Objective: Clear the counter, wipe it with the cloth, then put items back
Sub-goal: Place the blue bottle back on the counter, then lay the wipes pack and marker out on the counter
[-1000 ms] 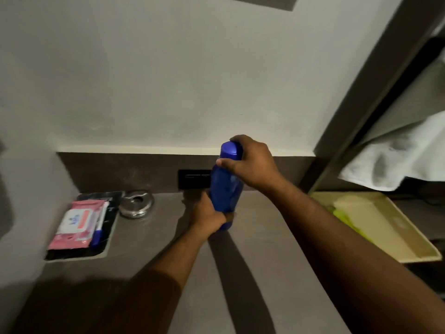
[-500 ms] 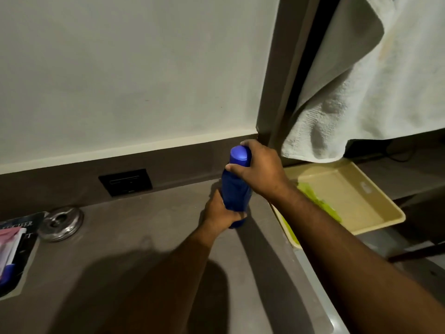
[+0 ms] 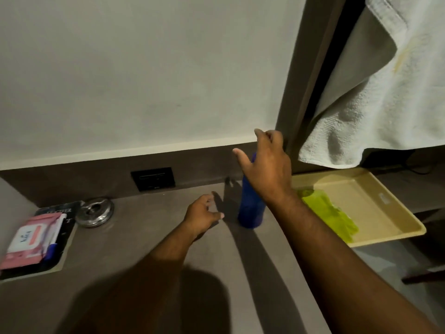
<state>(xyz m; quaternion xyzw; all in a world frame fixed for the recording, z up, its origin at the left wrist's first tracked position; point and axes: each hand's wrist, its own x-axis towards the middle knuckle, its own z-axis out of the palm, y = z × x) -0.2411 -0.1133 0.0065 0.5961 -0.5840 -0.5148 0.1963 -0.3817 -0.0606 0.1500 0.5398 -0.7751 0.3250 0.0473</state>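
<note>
The blue bottle [image 3: 250, 208] stands upright on the grey worktop [image 3: 149, 239], near its right edge at about 3 o'clock from the middle of the surface. It stands on its own base, with neither hand gripping it.

The right hand [image 3: 267, 165] hovers in front of the bottle's top, fingers spread and relaxed, its grip open and empty; whether the palm brushes the cap cannot be told, since the hand hides it. The left hand [image 3: 202, 214] sits low at 9 o'clock of the bottle, just beside it but apart, fingers loosely curled and holding nothing. That pairing, one hand high and one low, suits steadying a tall, narrow bottle that could tip.

The green cloth [image 3: 330, 218] lies in the beige tray [image 3: 385, 227], at 3 o'clock of the bottle and beyond the worktop's edge, within easy reach for wiping. At 9 o'clock, against the left wall, a dark mat [image 3: 65, 237] carries a pink wipes pack [image 3: 29, 239] and a blue-tipped pen [image 3: 51, 247]; a metal ashtray [image 3: 95, 212] sits just beside the mat. A black socket plate [image 3: 153, 178] is set in the backsplash at 12 o'clock, and a white towel [image 3: 375, 97] hangs above the tray.

With these things still on the surface, I judge the clearing unfinished, or the putting back under way; which one cannot be told.
</note>
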